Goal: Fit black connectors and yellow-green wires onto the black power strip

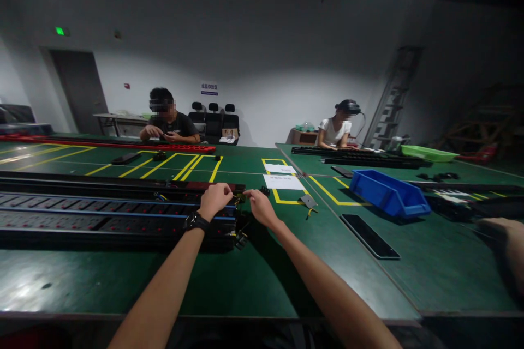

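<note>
Here, near the middle of the frame, both hands meet at the right end of a long black power strip with rows of red switches (118, 221), which lies along the left half of the dark green bench (245, 278). The left hand (215, 200), with a black wristwatch (195, 222) on its wrist, is curled into a loose fist over the end of the strip, and seems to pinch something thin; what it grips is too small to tell. The right hand (259, 206) sits just beside it, fingers bent and partly closed near small yellow-and-black wiring (239, 199) at the strip's end; whether it actually holds anything cannot be told. A small black connector piece (240, 240) lies on the bench just below the strip's end. To the right of the hands, a small dark plate with a wire (308, 202) rests beside yellow floor-style tape markings (286, 200), with white paper sheets (283, 181) just above. Farther right lie a flat black rectangular panel (369, 236) and a blue plastic bin (388, 193). At the right edge, another person's hand (505, 242) shows, blurred. In the upper middle, two seated people (170, 125) work at the far side of the benches, one beside a long red strip (123, 145), the other near a green tray (428, 152).
</note>
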Demonstrator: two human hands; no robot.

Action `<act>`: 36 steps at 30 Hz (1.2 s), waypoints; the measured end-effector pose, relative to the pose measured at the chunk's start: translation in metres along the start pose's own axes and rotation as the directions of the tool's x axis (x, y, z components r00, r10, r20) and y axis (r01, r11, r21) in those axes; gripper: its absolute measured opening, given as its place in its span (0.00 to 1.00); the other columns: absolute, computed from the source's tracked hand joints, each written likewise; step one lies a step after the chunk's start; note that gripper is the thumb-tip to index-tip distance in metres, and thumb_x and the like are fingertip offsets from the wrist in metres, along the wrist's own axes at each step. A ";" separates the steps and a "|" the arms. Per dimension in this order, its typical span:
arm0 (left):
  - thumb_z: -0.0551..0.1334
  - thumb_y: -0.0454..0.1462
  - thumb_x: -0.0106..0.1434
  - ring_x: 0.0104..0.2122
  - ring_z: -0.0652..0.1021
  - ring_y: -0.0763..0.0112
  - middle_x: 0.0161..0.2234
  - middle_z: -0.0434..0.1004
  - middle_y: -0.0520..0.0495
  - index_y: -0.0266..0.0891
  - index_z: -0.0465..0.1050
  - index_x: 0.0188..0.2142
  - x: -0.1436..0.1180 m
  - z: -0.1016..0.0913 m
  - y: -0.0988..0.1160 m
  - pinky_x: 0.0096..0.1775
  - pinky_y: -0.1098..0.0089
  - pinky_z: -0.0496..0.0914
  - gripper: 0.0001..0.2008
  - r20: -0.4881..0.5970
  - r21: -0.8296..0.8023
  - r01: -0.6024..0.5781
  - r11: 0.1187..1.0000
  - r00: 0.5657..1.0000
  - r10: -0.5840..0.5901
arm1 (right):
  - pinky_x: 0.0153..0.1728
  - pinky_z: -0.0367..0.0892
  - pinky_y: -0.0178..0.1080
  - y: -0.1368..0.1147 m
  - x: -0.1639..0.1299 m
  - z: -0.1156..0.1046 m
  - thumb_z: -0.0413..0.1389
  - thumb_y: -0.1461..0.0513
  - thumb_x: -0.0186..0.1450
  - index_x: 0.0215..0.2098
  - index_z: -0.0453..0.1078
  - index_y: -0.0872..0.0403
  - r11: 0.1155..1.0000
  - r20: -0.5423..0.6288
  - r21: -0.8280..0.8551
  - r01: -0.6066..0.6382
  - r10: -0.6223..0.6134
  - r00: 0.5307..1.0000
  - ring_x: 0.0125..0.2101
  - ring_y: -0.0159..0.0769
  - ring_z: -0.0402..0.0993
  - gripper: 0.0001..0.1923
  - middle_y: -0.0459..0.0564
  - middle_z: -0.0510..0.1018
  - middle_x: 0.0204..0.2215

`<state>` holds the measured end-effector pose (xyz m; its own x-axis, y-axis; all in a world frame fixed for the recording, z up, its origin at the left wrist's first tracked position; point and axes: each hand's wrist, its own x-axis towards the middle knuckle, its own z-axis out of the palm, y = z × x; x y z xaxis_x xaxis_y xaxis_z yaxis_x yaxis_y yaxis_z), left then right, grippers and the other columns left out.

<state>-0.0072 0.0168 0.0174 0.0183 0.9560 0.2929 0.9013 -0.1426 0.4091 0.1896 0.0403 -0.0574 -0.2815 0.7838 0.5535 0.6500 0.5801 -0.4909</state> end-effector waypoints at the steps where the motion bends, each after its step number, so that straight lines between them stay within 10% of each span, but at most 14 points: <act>1: 0.62 0.41 0.62 0.42 0.83 0.58 0.40 0.86 0.44 0.46 0.83 0.38 0.001 0.001 0.000 0.42 0.66 0.73 0.10 0.004 0.039 0.040 0.998 0.999 -0.040 | 0.50 0.67 0.39 0.004 0.001 0.007 0.44 0.71 0.70 0.53 0.74 0.52 1.000 0.004 0.021 -0.017 0.017 1.000 0.46 0.38 0.74 0.22 0.53 0.78 0.45; 36: 0.59 0.41 0.65 0.45 0.83 0.53 0.44 0.85 0.39 0.46 0.83 0.41 -0.001 0.017 0.008 0.45 0.63 0.74 0.12 0.058 0.104 0.075 0.992 0.995 -0.081 | 0.52 0.66 0.38 0.012 -0.006 0.029 0.48 0.71 0.67 0.62 0.70 0.49 0.997 0.145 0.051 -0.062 0.054 0.988 0.49 0.38 0.74 0.28 0.52 0.78 0.50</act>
<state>0.0070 0.0188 0.0059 -0.0299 0.9777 0.2081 0.9401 -0.0432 0.3380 0.1792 0.0493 -0.0860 -0.3450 0.8379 0.4230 0.6290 0.5408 -0.5584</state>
